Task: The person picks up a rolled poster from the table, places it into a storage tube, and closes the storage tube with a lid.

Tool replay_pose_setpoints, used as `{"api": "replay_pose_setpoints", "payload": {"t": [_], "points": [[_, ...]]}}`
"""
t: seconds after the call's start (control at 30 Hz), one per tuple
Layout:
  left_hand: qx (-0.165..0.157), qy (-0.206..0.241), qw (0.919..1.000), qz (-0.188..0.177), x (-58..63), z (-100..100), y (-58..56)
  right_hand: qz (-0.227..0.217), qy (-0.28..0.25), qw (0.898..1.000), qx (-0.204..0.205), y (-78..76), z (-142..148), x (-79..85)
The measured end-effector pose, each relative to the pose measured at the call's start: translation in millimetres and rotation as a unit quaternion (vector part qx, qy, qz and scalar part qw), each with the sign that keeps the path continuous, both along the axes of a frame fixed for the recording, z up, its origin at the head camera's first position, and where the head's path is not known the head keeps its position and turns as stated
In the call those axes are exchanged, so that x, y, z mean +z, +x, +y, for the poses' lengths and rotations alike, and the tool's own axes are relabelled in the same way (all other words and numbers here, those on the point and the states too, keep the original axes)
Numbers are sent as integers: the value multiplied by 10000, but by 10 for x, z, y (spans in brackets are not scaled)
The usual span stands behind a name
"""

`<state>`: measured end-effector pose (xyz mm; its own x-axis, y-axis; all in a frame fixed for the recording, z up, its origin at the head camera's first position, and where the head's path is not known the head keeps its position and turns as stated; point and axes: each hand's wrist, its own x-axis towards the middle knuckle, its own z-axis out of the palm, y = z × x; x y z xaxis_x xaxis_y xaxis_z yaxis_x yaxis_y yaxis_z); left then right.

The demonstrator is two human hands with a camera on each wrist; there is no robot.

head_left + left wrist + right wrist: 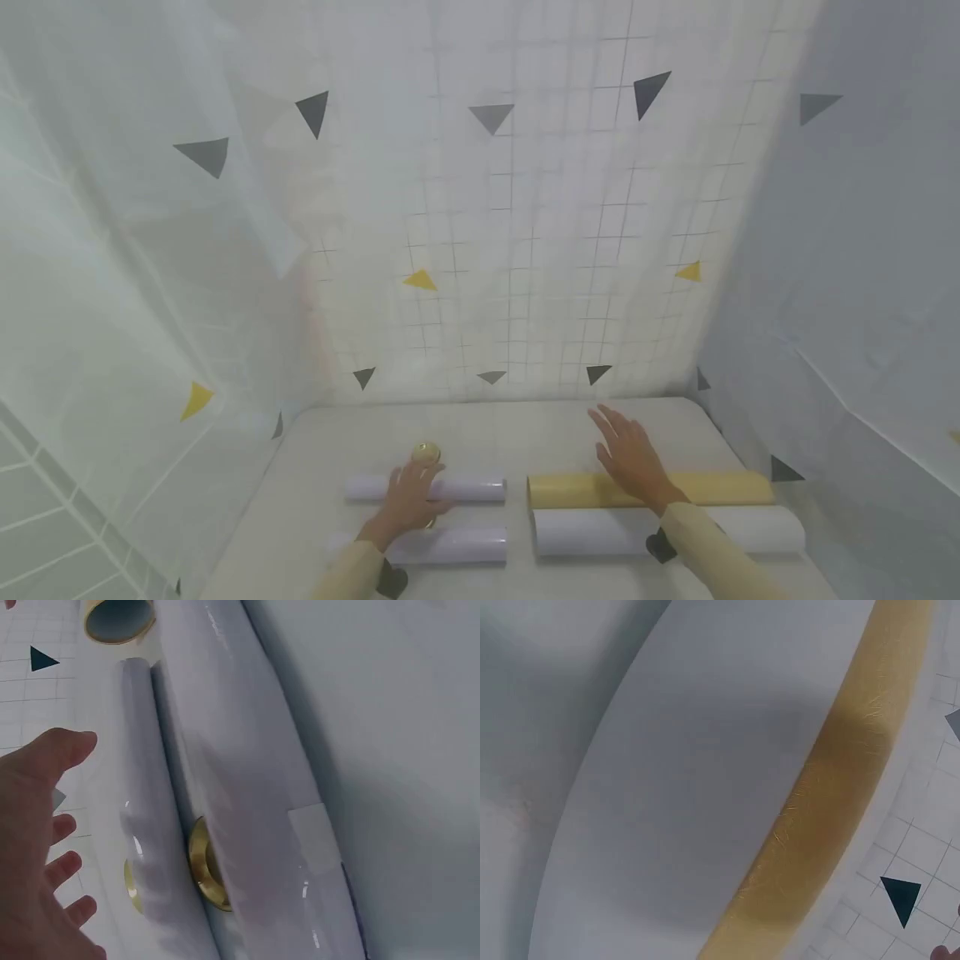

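Observation:
My left hand (408, 498) hovers over a thin glossy white roll (476, 489), its thumb spread apart from loosely bent fingers. At those fingertips in the head view is a round gold disc (426, 452) behind the roll. A second gold piece (210, 864), round and rimmed, shows between this roll and a thicker-looking glossy white roll (240, 750) in the left wrist view. My right hand (633, 458) reaches over a yellow roll (562, 490) with its fingers extended toward the back of the table. Nothing is in its grasp. The right wrist view shows only a fingertip (940, 952).
A wide white roll (585, 533) lies in front of the yellow roll on the white table (517, 433). The nearer glossy roll (465, 546) lies at front left. White sheeting (510, 208) with grid lines and triangle markers hangs behind the table and at both sides.

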<state>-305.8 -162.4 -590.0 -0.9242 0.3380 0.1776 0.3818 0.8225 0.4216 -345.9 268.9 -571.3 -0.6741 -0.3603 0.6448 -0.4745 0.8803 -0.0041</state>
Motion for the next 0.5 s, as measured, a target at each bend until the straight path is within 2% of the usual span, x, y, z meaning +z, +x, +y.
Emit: {"api": "replay_pose_setpoints", "payload": {"t": [0.17,0.27,0.5], "points": [[-17,-28,9999,169,-58,-12,46,-154,-178,9994,269,124,-106,83],[96,-80,9996,256,-91,-19,69,-322,-96,9992,227,174,-161,93],[220,-473,9979,394,-124,-28,117,-1148,-264,9927,242,280,-316,74]]}}
